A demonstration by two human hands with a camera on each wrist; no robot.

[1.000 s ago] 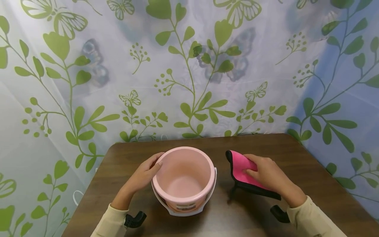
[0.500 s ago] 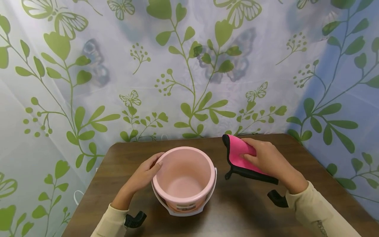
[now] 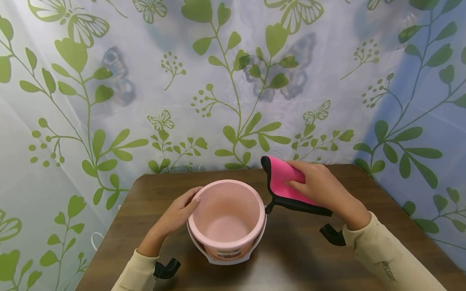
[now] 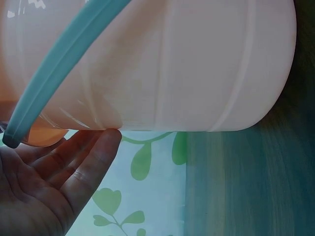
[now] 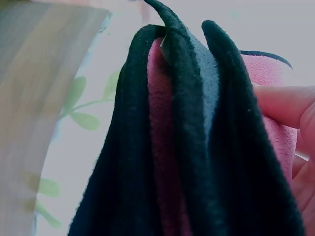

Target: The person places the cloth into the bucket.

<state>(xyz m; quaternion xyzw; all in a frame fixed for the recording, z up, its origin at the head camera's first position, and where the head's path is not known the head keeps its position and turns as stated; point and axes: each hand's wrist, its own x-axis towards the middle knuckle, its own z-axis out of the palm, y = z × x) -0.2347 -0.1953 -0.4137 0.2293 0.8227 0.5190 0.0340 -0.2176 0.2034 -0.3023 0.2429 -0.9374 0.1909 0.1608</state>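
A pale pink bucket (image 3: 226, 214) stands upright on the wooden table, its opening facing me and its inside bare. My left hand (image 3: 179, 212) rests against the bucket's left side at the rim; in the left wrist view its fingers (image 4: 93, 164) lie fairly straight and touch the outer wall. To the right of the bucket, my right hand (image 3: 318, 186) grips a folded pink cleaning cloth (image 3: 282, 178) with black edging, above the table. A small black loop at the cloth's corner overlaps the bucket's right rim in view. In the right wrist view, the cloth's layered folds (image 5: 170, 137) hang beside the thumb.
The bucket's white handle (image 3: 229, 262) hangs down around its front. A brown wooden table (image 3: 295, 270) lies beneath, with a curtain (image 3: 174, 81) of green leaves and butterflies behind it. A white cord (image 3: 95, 241) shows past the table's left edge.
My right hand has lifted the cloth and carried it leftward, closer to the bucket's right rim. The bucket and my left hand stay in place.
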